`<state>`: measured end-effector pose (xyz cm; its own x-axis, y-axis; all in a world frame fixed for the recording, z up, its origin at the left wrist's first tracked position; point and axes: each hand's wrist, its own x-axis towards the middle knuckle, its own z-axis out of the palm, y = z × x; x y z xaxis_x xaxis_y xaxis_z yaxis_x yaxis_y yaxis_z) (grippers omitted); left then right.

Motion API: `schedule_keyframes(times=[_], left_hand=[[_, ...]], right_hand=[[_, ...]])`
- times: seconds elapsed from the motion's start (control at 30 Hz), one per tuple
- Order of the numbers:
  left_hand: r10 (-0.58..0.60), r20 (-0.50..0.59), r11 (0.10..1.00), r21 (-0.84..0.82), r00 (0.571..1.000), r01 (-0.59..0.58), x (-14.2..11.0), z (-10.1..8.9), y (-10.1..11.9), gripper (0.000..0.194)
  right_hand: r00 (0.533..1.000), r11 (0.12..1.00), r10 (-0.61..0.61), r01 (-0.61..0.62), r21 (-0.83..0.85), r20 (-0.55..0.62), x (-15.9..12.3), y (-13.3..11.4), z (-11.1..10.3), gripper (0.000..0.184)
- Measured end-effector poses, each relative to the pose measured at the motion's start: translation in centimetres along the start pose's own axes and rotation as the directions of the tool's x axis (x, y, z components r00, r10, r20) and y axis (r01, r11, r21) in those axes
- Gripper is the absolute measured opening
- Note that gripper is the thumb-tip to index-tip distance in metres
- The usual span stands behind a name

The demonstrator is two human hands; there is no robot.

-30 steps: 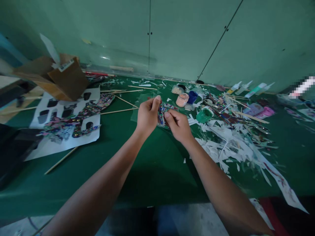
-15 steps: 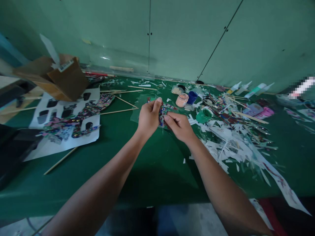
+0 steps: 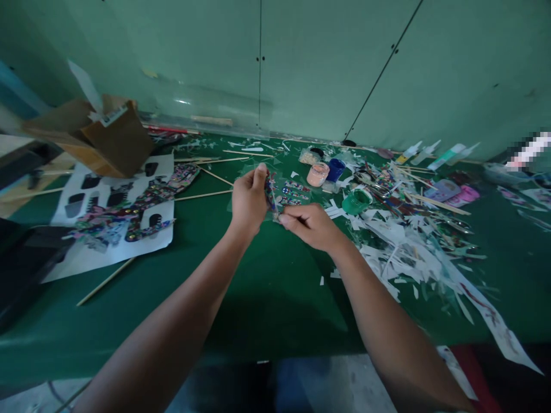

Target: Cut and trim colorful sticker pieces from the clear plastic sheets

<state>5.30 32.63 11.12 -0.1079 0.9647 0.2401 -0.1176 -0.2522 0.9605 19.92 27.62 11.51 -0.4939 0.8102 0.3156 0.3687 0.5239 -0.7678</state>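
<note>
My left hand (image 3: 248, 199) is raised over the green table (image 3: 267, 287) and pinches a small multicoloured paper cut-out (image 3: 270, 194) between thumb and fingers. My right hand (image 3: 309, 225) is closed just to the right and below it, its fingertips pinching the lower edge of the same piece. Both hands almost touch. A clear plastic sheet with more small coloured pieces (image 3: 293, 192) lies on the table right behind them.
A white sheet with a colourful patterned cut-out (image 3: 120, 212) and a brown cardboard box (image 3: 103, 135) are at the left. Small jars, pink (image 3: 318, 174), blue (image 3: 336, 170) and green (image 3: 357, 202), stand beyond my hands. White paper scraps (image 3: 408, 252), sticks and glue tubes cover the right side.
Both hands have shifted slightly left. The coloured piece has turned edge-on in my left hand, and my right hand has dropped lower, uncovering the coloured pieces on the plastic sheet behind.
</note>
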Motion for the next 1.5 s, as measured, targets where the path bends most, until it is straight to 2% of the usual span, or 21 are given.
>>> schedule_keyframes(times=[0.07, 0.13, 0.2, 0.27, 0.4, 0.53, 0.7, 0.73, 0.77, 0.87, 0.93, 1.03, 1.13, 1.2, 1.23, 1.3, 1.37, 1.43, 1.5], left_hand=[[0.020, -0.033, 1.000, -0.010, 0.999, -0.021, 0.1, -0.1, 0.1, 0.044], [0.042, -0.045, 0.999, 0.010, 0.998, -0.042, 0.0, -0.1, 0.3, 0.044], [0.049, -0.036, 0.998, 0.031, 0.998, -0.048, -0.3, 0.1, 0.5, 0.043], [0.065, -0.025, 0.997, 0.050, 0.998, -0.063, -0.5, 0.2, 0.7, 0.041], [0.126, -0.012, 0.987, 0.099, 0.992, -0.124, -0.8, 0.4, 1.0, 0.042], [0.065, 0.007, 0.997, 0.049, 0.998, -0.065, -1.0, 0.5, 1.1, 0.038], [-0.022, 0.085, 0.996, -0.084, 0.996, 0.029, -1.3, 0.8, 1.2, 0.033], [-0.038, 0.102, 0.993, -0.108, 0.994, 0.049, -1.3, 0.9, 1.2, 0.030], [-0.052, 0.118, 0.990, -0.123, 0.992, 0.066, -1.4, 1.0, 1.3, 0.026], [-0.095, 0.151, 0.987, -0.117, 0.984, 0.113, -1.6, 1.2, 1.5, 0.020], [-0.134, 0.164, 0.984, -0.095, 0.977, 0.151, -1.8, 1.4, 1.5, 0.021], [-0.169, 0.205, 0.979, -0.079, 0.964, 0.188, -1.9, 1.5, 1.4, 0.023], [-0.205, 0.293, 0.975, -0.018, 0.934, 0.220, -1.7, 1.3, 1.2, 0.025], [-0.197, 0.383, 0.979, 0.120, 0.902, 0.163, -1.6, 1.1, 1.2, 0.023], [-0.171, 0.441, 0.977, 0.193, 0.881, 0.093, -1.6, 1.0, 1.2, 0.021], [-0.118, 0.566, 0.962, 0.268, 0.816, -0.046, -1.7, 0.8, 1.2, 0.016], [-0.120, 0.648, 0.963, 0.259, 0.752, -0.070, -1.9, 0.8, 1.3, 0.013], [-0.148, 0.648, 0.973, 0.232, 0.747, -0.008, -2.0, 0.9, 1.3, 0.015], [-0.162, 0.589, 0.979, 0.198, 0.792, 0.053, -2.0, 1.0, 1.4, 0.018]], right_hand=[[1.000, 1.000, -0.004, 0.004, 0.004, -0.009, 0.0, 0.1, 0.0, 0.039], [0.991, 1.000, 0.017, -0.013, 0.029, -0.131, 0.0, 0.4, 0.0, 0.039], [0.951, 0.994, 0.085, -0.059, 0.098, -0.296, 0.0, 1.0, 0.1, 0.039], [0.904, 0.978, 0.167, -0.101, 0.183, -0.394, 0.2, 1.5, 0.2, 0.038], [0.869, 0.966, 0.228, -0.144, 0.217, -0.440, 0.6, 1.8, 0.8, 0.032], [0.841, 0.973, 0.232, -0.196, 0.124, -0.488, 0.8, 1.5, 0.8, 0.010], [0.771, 0.943, 0.199, -0.318, -0.094, -0.605, 0.2, 2.8, -1.8, 0.010], [0.764, 0.933, 0.228, -0.349, -0.090, -0.604, 0.0, 3.1, -2.4, 0.008], [0.757, 0.929, 0.268, -0.366, -0.047, -0.597, -0.1, 3.3, -2.9, 0.013], [0.723, 0.921, 0.390, -0.313, 0.232, -0.571, -0.2, 3.0, -3.1, 0.032], [0.734, 0.896, 0.421, -0.244, 0.372, -0.532, 0.0, 2.4, -2.5, 0.037], [0.759, 0.918, 0.362, -0.190, 0.348, -0.541, 0.4, 1.6, -1.6, 0.036], [0.710, 0.945, 0.310, -0.158, 0.286, -0.632, 0.4, 1.7, -1.7, 0.035], [0.688, 0.950, 0.302, -0.157, 0.272, -0.660, 0.3, 2.0, -2.2, 0.035], [0.700, 0.950, 0.301, -0.163, 0.265, -0.648, 0.3, 2.2, -2.4, 0.035], [0.768, 0.952, 0.295, -0.184, 0.246, -0.568, 0.1, 2.3, -2.6, 0.037], [0.840, 0.956, 0.278, -0.195, 0.219, -0.465, 0.1, 2.2, -2.6, 0.037], [0.864, 0.965, 0.249, -0.181, 0.191, -0.438, 0.0, 2.0, -2.4, 0.034], [0.852, 0.979, 0.202, -0.157, 0.133, -0.483, -0.1, 1.6, -2.2, 0.035]])
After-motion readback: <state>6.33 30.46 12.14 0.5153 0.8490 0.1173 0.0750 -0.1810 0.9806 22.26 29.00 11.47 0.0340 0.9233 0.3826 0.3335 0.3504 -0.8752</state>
